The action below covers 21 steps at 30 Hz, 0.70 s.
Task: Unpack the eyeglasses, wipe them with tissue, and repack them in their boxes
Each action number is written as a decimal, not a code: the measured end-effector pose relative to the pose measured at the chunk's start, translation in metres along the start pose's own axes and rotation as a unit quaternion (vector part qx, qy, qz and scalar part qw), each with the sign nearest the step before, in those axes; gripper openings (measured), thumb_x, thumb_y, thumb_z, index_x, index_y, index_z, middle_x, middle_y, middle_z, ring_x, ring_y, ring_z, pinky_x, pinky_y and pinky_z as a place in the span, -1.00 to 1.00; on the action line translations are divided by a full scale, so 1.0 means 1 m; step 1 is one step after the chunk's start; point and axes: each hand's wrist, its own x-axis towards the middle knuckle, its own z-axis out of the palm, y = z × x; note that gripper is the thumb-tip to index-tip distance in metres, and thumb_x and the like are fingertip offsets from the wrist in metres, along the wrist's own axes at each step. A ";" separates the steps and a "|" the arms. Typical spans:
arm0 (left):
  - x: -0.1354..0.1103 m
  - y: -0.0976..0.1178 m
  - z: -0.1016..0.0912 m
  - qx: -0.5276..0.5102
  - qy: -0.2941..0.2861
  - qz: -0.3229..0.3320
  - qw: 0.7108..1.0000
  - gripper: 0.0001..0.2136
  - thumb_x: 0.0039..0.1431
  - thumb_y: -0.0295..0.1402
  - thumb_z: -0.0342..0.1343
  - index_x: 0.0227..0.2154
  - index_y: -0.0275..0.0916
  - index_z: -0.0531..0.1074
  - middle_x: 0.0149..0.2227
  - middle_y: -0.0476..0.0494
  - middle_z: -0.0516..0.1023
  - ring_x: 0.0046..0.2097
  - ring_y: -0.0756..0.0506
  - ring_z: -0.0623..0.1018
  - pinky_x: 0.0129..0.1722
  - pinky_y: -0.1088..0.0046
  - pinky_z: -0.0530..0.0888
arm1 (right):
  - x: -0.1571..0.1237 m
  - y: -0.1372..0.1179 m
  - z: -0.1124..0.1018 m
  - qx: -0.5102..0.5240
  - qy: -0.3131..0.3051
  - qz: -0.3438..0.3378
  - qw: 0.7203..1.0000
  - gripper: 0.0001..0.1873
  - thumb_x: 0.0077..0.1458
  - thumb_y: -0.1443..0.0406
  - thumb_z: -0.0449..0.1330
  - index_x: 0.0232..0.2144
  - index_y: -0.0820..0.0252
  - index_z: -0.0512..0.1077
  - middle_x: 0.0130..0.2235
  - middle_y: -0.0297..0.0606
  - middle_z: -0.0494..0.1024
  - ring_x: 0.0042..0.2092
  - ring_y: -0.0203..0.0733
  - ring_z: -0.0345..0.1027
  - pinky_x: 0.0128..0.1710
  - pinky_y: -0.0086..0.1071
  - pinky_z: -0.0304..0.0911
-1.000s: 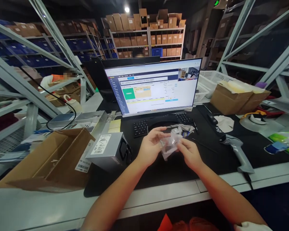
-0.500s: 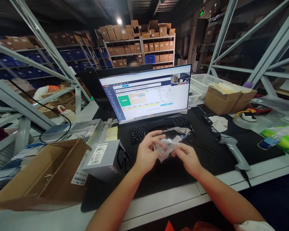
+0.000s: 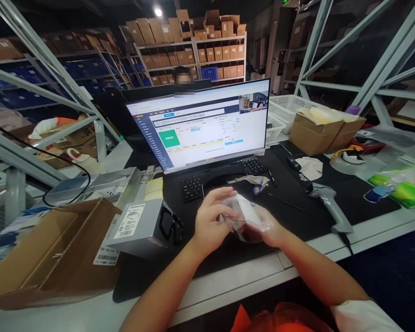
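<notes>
Over the black desk mat (image 3: 193,272), both hands hold a clear plastic bag (image 3: 246,213). My left hand (image 3: 211,222) has its fingers closed on the bag's left side, the thumb near its lower edge. At the right end, my right hand (image 3: 274,230) grips the bag, its fingers partly hidden behind it. A white patch shows in the bag's upper part; something dark and smooth with a reddish sheen shows lower down, its kind unclear. To the left sits a grey product box (image 3: 141,230) with a white label and a dark printed picture of glasses.
An opened cardboard box (image 3: 72,258) stands at left. Behind my hands are a keyboard (image 3: 192,186), a grey cloth (image 3: 252,180) and a lit monitor (image 3: 207,129). A barcode scanner (image 3: 330,207), mouse (image 3: 292,163), tape dispenser (image 3: 347,161) and carton (image 3: 314,133) lie to the right.
The bag has turned and spread between my hands, so its white patch and dark contents now show. My right hand has shifted slightly lower around its right end. The view has tilted down.
</notes>
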 end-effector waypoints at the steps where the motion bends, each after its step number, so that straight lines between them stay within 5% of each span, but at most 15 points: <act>1: 0.002 0.002 -0.003 -0.010 -0.016 -0.018 1.000 -0.86 -0.14 -0.51 0.46 -0.53 -0.22 0.61 0.05 -0.28 0.48 0.07 -0.34 0.56 0.16 0.09 0.47 | -0.001 -0.002 -0.007 0.012 0.018 -0.017 1.000 -0.44 0.21 -0.13 0.08 -0.54 0.19 0.44 -0.48 -0.23 0.46 -0.40 -0.17 0.32 -0.32 -0.29 0.28; 5: 0.009 0.005 -0.013 0.024 -0.145 -0.061 0.987 -0.91 0.00 -0.47 0.39 -0.41 -0.17 0.65 0.19 -0.25 0.39 0.13 -0.35 0.53 0.11 0.13 0.51 | 0.002 -0.002 -0.032 0.034 0.102 -0.020 0.994 -0.53 0.20 -0.03 0.14 -0.53 0.20 0.40 -0.51 -0.29 0.40 -0.42 -0.23 0.26 -0.36 -0.34 0.20; 10: 0.003 0.005 -0.005 0.082 -0.277 -0.041 0.957 -0.80 0.07 -0.50 0.32 -0.27 -0.07 0.67 0.36 -0.14 0.18 0.30 -0.36 0.35 0.25 0.10 0.40 | 0.004 0.001 -0.037 -0.034 -0.077 0.107 0.991 -0.75 0.01 0.17 0.35 -0.39 0.26 0.49 -0.53 -0.42 0.34 -0.49 -0.36 0.13 -0.48 -0.46 0.08; 15: -0.001 -0.004 0.002 0.099 -0.264 -0.038 0.959 -0.79 0.05 -0.50 0.33 -0.28 -0.05 0.67 0.38 -0.11 0.18 0.33 -0.38 0.31 0.28 0.02 0.34 | 0.004 0.001 -0.026 -0.093 -0.053 0.089 0.990 -0.82 0.08 0.26 0.26 -0.49 0.27 0.52 -0.54 -0.36 0.43 -0.50 -0.35 0.20 -0.50 -0.47 0.07; 19: 0.003 -0.013 -0.001 0.077 -0.247 -0.035 0.965 -0.88 0.04 -0.48 0.35 -0.36 -0.11 0.65 0.31 -0.16 0.32 0.26 -0.33 0.41 0.26 0.02 0.35 | 0.004 -0.001 -0.023 0.058 -0.039 0.026 0.997 -0.69 0.11 0.12 0.28 -0.49 0.25 0.52 -0.49 -0.28 0.49 -0.45 -0.27 0.31 -0.42 -0.40 0.20; 21: 0.004 -0.016 -0.002 0.063 -0.214 -0.032 0.974 -0.92 0.03 -0.48 0.36 -0.45 -0.15 0.62 0.19 -0.22 0.46 0.18 -0.31 0.49 0.20 0.06 0.40 | 0.004 0.002 -0.023 0.073 0.046 -0.012 0.996 -0.61 0.15 0.03 0.25 -0.48 0.24 0.52 -0.48 -0.28 0.45 -0.43 -0.25 0.29 -0.39 -0.37 0.21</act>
